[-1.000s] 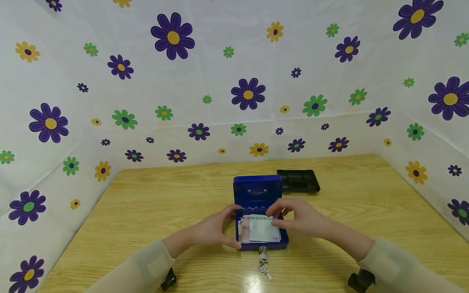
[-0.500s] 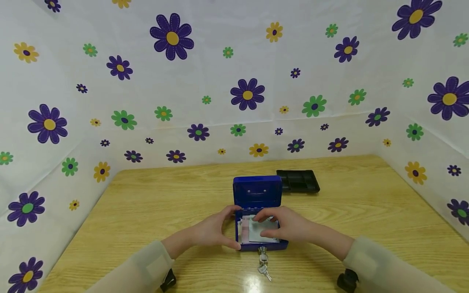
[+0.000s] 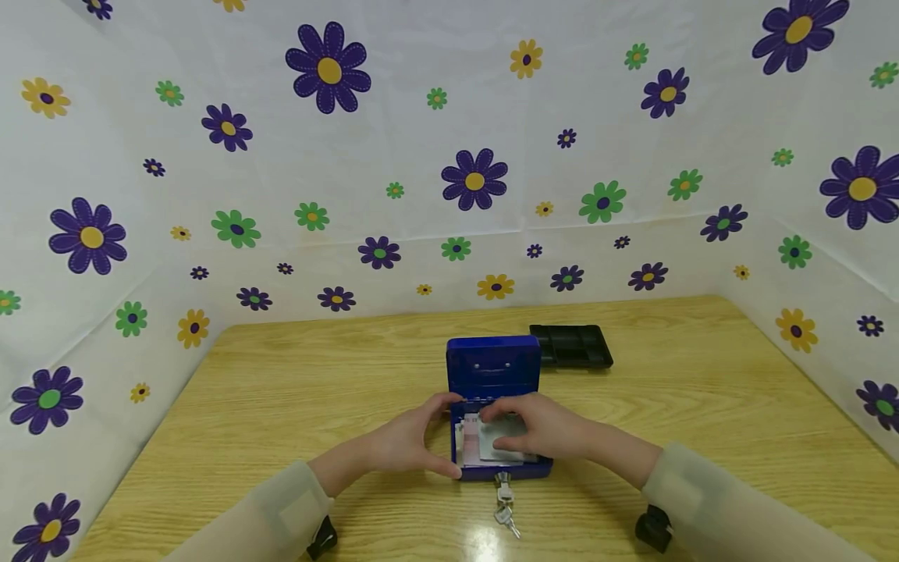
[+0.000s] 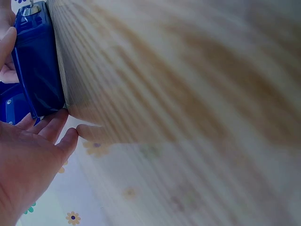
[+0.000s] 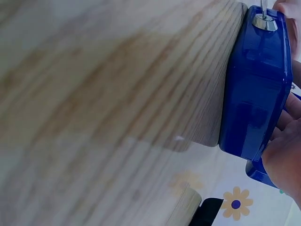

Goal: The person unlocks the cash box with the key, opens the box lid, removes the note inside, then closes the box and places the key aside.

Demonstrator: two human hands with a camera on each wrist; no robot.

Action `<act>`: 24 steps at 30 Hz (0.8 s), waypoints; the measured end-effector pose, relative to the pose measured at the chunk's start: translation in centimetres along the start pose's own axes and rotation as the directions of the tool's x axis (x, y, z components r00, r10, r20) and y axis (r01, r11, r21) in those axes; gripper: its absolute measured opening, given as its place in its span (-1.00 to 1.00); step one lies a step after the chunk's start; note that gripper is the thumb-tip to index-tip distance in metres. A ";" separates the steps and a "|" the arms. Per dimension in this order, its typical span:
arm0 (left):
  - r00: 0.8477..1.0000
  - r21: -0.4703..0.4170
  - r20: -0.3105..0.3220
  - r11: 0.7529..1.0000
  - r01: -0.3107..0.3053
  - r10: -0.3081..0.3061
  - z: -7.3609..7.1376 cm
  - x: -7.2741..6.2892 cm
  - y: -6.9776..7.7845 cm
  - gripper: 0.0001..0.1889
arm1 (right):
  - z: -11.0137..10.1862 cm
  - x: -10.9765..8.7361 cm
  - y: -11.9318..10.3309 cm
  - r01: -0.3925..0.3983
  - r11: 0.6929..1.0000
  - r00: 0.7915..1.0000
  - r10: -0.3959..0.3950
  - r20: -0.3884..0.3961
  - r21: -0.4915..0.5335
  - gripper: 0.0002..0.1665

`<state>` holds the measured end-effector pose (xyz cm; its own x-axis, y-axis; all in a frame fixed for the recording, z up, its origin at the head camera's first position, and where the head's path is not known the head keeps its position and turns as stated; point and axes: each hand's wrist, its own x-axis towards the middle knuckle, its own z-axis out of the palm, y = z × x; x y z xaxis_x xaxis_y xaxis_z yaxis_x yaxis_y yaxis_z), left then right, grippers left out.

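A blue metal cash box (image 3: 493, 367) stands on the wooden table with its lid up, facing me. Inside lie banknotes: a pinkish one (image 3: 471, 445) at the left and a pale greenish one (image 3: 492, 451) on top. My left hand (image 3: 396, 442) grips the box's left side, thumb at the front corner and forefinger at the back corner. Above the notes, my right hand (image 3: 544, 428) is bent with thumb and forefinger apart, its fingertips at the pale note. Whether it pinches the note is hidden. Keys (image 3: 504, 503) hang from the front lock.
Behind the box to the right lies a black compartment tray (image 3: 572, 346). White cloth (image 3: 393, 140) with printed flowers screens the back and sides of the wooden table (image 3: 302, 375). Black wrist cameras show under both sleeves.
My right hand has moved left, from the box's right edge to over the pale note. The left hand has stayed on the box's left side.
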<state>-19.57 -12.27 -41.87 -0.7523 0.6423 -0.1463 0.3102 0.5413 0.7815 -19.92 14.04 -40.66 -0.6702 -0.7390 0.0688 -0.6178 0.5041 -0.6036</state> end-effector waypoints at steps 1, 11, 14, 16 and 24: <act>1.000 0.000 0.000 1.000 -0.001 0.001 0.0 0.0 0.0 -0.01 | 0.0 0.1 0.0 -0.010 1.000 1.000 0.010 0.003 -0.003 -0.62; 1.000 -0.012 -0.001 1.000 -0.014 0.014 0.0 0.0 -0.1 -0.01 | 0.2 0.3 -0.4 -0.045 0.998 0.999 0.045 0.007 -0.050 -0.65; 1.000 -0.010 -0.003 1.000 -0.016 0.016 0.0 0.0 -0.2 -0.01 | 0.3 0.3 -0.4 -0.058 0.997 0.998 0.058 0.004 -0.055 -0.66; 1.000 -0.007 -0.002 1.000 -0.014 0.014 0.0 0.0 -0.2 -0.01 | 0.4 0.3 -0.4 -0.063 0.996 0.998 0.063 0.004 -0.056 -0.66; 1.000 -0.010 0.001 1.000 -0.013 0.013 0.0 0.0 -0.2 -0.01 | 0.5 0.2 -0.4 -0.026 0.998 1.000 0.026 -0.010 -0.051 -0.66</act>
<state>-19.60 -12.37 -41.99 -0.7476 0.6499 -0.1369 0.3144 0.5278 0.7891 -19.64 13.48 -40.79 -0.6900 -0.7212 0.0613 -0.6200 0.5453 -0.5641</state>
